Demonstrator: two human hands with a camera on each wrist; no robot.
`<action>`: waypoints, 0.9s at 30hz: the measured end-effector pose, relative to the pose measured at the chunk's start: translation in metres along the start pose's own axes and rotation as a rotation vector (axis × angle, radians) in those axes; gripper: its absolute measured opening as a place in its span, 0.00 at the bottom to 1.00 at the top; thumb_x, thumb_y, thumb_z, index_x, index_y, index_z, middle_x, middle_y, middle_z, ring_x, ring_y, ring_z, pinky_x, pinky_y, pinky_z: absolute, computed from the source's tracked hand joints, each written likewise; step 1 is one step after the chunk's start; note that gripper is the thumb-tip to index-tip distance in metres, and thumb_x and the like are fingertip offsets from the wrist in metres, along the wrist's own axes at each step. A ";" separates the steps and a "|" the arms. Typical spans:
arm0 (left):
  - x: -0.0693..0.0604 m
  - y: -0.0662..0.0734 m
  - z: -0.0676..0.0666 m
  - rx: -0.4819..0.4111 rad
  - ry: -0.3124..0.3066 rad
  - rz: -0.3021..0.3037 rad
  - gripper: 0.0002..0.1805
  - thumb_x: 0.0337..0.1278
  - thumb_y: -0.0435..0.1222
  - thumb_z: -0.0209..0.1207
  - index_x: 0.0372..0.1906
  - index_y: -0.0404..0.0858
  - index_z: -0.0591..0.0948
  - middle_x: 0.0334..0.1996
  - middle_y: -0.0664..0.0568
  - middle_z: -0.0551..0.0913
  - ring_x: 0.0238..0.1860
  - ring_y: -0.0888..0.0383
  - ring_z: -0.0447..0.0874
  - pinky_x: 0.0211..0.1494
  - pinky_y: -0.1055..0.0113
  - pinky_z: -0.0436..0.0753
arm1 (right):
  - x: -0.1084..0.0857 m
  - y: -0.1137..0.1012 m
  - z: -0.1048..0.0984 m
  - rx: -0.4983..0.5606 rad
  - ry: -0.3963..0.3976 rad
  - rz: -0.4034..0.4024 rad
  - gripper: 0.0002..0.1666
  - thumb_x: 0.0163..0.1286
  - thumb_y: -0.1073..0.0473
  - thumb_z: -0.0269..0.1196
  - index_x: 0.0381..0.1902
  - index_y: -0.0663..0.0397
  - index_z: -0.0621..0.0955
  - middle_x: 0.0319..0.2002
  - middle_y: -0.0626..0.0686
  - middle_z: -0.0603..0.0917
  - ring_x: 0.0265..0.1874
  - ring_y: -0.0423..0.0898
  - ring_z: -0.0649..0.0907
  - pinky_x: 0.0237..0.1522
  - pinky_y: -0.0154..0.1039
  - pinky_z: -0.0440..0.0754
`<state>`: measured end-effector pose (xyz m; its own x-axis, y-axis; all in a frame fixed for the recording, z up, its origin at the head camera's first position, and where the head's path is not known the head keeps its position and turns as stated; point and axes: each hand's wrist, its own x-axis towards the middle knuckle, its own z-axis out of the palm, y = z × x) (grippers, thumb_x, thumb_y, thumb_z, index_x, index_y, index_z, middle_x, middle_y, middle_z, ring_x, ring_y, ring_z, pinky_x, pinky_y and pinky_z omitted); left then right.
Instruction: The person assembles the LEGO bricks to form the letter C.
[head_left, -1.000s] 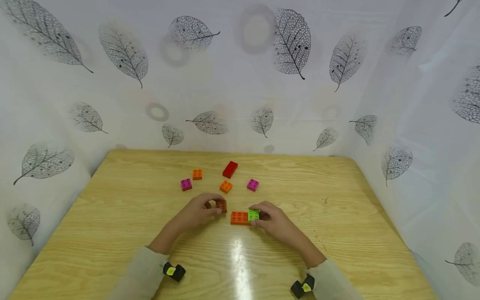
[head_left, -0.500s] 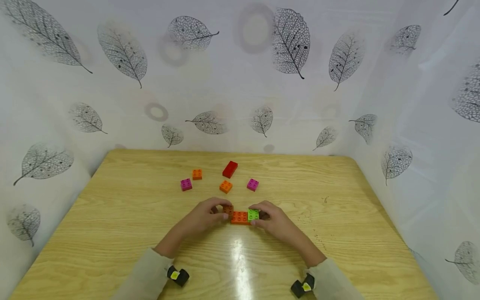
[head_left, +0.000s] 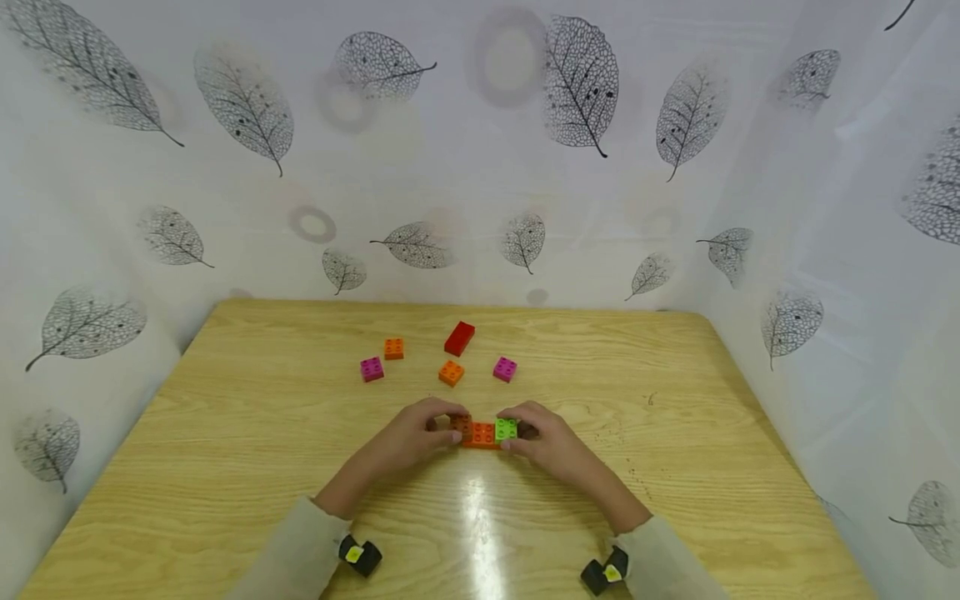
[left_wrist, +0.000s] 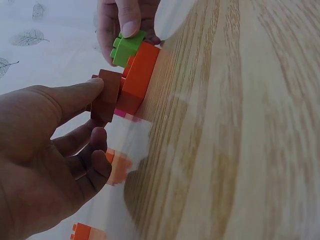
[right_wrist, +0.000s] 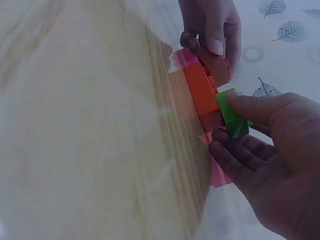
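Left grip (left_wrist: 47, 160) pinches the brown brick (left_wrist: 106, 97) at fingertips (above long orange brick (left_wrist: 139, 77)).

Sleeves: plain pale beige, left sleeve (head_left: 288, 554) and right sleeve (head_left: 671, 562). 1 wrist camera per arm, left wrist camera (head_left: 367, 560) and right wrist camera (head_left: 595, 577): black, blocky, strapped at the cuff, 1 small yellow patch each. Finer markings too small to read. Both hands (head_left: 411, 435) bare.
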<state>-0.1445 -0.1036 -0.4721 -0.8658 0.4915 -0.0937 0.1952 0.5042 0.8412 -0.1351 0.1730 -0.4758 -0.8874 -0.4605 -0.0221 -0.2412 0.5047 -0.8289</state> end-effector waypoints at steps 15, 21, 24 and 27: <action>0.000 0.005 0.006 0.130 0.043 -0.006 0.17 0.68 0.46 0.62 0.59 0.56 0.81 0.53 0.62 0.80 0.41 0.60 0.74 0.45 0.63 0.76 | 0.000 -0.001 0.000 0.004 0.000 0.005 0.25 0.69 0.54 0.68 0.63 0.47 0.80 0.51 0.45 0.80 0.46 0.43 0.79 0.50 0.36 0.80; -0.001 0.008 0.007 0.157 0.058 -0.005 0.17 0.68 0.46 0.62 0.60 0.55 0.81 0.55 0.60 0.80 0.40 0.60 0.74 0.43 0.62 0.76 | -0.001 -0.002 0.000 0.002 -0.001 0.008 0.24 0.70 0.54 0.68 0.63 0.47 0.80 0.51 0.45 0.80 0.46 0.43 0.79 0.49 0.37 0.80; -0.001 0.009 0.006 0.168 0.060 -0.006 0.17 0.68 0.46 0.62 0.59 0.55 0.82 0.55 0.60 0.80 0.40 0.60 0.75 0.43 0.61 0.76 | -0.001 -0.003 0.000 0.001 0.000 0.010 0.24 0.70 0.54 0.68 0.63 0.47 0.80 0.50 0.44 0.80 0.46 0.42 0.79 0.49 0.37 0.80; -0.002 0.010 0.005 0.195 0.056 -0.015 0.17 0.67 0.46 0.63 0.59 0.56 0.82 0.55 0.61 0.80 0.42 0.61 0.75 0.45 0.61 0.77 | -0.001 -0.003 0.000 -0.002 -0.003 0.003 0.24 0.70 0.54 0.67 0.63 0.47 0.79 0.50 0.45 0.80 0.46 0.43 0.79 0.49 0.37 0.80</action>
<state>-0.1387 -0.0958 -0.4662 -0.8928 0.4449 -0.0712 0.2625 0.6421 0.7203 -0.1338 0.1723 -0.4734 -0.8870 -0.4610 -0.0266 -0.2390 0.5076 -0.8278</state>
